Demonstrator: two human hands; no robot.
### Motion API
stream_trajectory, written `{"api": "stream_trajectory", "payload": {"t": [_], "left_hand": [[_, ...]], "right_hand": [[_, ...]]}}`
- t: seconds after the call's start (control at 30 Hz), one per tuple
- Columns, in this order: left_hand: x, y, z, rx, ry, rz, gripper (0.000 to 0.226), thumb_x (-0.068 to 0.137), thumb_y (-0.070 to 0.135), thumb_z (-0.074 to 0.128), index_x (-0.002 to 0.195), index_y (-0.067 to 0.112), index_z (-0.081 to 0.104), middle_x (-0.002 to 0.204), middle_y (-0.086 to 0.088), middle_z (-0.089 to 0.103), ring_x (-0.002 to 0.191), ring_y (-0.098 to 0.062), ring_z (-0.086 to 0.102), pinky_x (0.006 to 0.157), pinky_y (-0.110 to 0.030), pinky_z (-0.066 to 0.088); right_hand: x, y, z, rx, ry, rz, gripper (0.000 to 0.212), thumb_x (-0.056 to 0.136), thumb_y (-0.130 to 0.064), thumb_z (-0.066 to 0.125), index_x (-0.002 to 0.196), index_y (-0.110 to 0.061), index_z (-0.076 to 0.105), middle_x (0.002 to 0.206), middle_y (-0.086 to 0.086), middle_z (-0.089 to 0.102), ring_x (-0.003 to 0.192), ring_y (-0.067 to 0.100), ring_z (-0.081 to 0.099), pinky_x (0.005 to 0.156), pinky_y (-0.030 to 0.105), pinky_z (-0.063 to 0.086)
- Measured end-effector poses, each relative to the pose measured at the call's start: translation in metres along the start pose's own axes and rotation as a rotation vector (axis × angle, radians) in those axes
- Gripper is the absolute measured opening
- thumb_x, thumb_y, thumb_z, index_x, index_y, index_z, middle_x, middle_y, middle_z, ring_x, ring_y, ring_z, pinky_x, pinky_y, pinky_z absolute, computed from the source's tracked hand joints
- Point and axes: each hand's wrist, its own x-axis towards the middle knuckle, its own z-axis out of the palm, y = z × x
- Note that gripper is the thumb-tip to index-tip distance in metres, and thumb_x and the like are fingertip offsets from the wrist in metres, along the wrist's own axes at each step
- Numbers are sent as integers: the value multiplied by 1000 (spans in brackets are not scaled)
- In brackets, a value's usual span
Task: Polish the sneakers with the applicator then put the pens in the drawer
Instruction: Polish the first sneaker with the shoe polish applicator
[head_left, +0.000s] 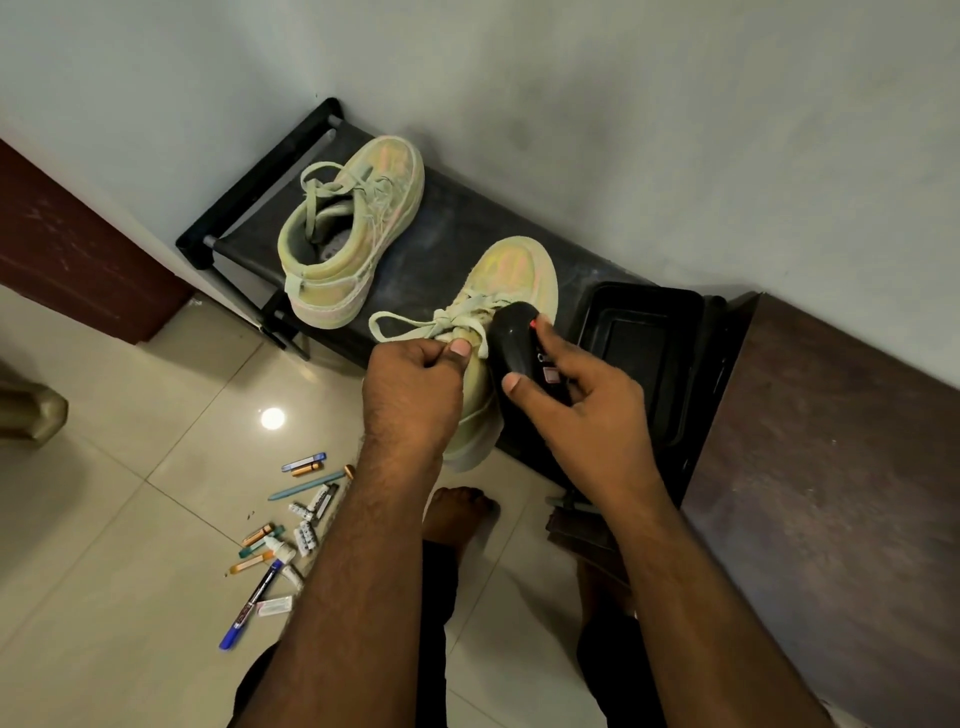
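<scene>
Fingers of the right hand (582, 410) wrap the black polish applicator (524, 348), its tip on the near sneaker (511, 291) beside the laces. Left hand (410, 389) pinches that shoe's tongue, steadying it. Short strokes away from the laces should serve best. Beyond the fingertips sits the second sneaker (348, 228); the rack edge (291, 332) and black tray (644, 353) crowd close. Pens (291, 525) lie on the floor below the left wrist.

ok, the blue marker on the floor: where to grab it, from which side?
Pinch the blue marker mid-barrel, from straight above. It lies flat on the tiled floor, its dark cap end among the other pens, its blue end free. Close across the barrel; the lower stretch looks clearest.
</scene>
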Motion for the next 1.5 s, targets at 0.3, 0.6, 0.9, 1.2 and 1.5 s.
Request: {"api": "stream_trajectory", "payload": {"t": [0.3, 0.6, 0.9, 1.2, 1.5], "left_hand": [[2, 0, -2, 1, 10, 4, 27, 91, 25, 65, 65, 20, 68, 75, -12, 69, 68, -17, 57, 71, -26, 49], [1, -1, -2, 21, 9, 26, 20, 91, 25, 65, 81, 12, 75, 63, 6, 62, 62, -5, 54, 71, -21, 41], [0, 0, 1, 54, -26, 20, 21, 90, 28, 66, 72, 22, 74, 71, 0, 71, 75, -15, 63, 97, -42, 50], [1, 0, -1, 3, -29, 16, 24, 91, 24, 66, 67, 21, 70, 69, -1, 66, 74, -13, 59, 75, -25, 47], [4, 2, -6, -117, -18, -51, 32, 92, 22, 66, 60, 22, 67, 76, -7, 70, 77, -19, 63, 79, -29, 51]], "right_hand": [[2, -10, -28, -31, 5, 164, 46, 75, -38, 76, 119, -30, 67, 115, -16, 68, 100, -1, 65, 90, 33, 56], [-8, -2, 10, -181, 36, 60, 69, 80, -43, 72, 141, -24, 45, 150, -7, 39, 117, -7, 47, 104, 28, 46], [-11, -13, -10, -79, 154, 127, 53, 80, -39, 73, 129, -22, 60, 98, -27, 65, 87, -9, 65, 75, 19, 58], [-14, 10, 17, -76, 90, 43, 70, 81, -36, 74, 142, -22, 42, 150, -9, 38, 103, -35, 36, 94, 0, 37], [-12, -4, -15, 140, 121, 204, 44, 82, -29, 74, 124, -22, 64, 101, -3, 74, 79, 6, 72, 63, 27, 59]]}}
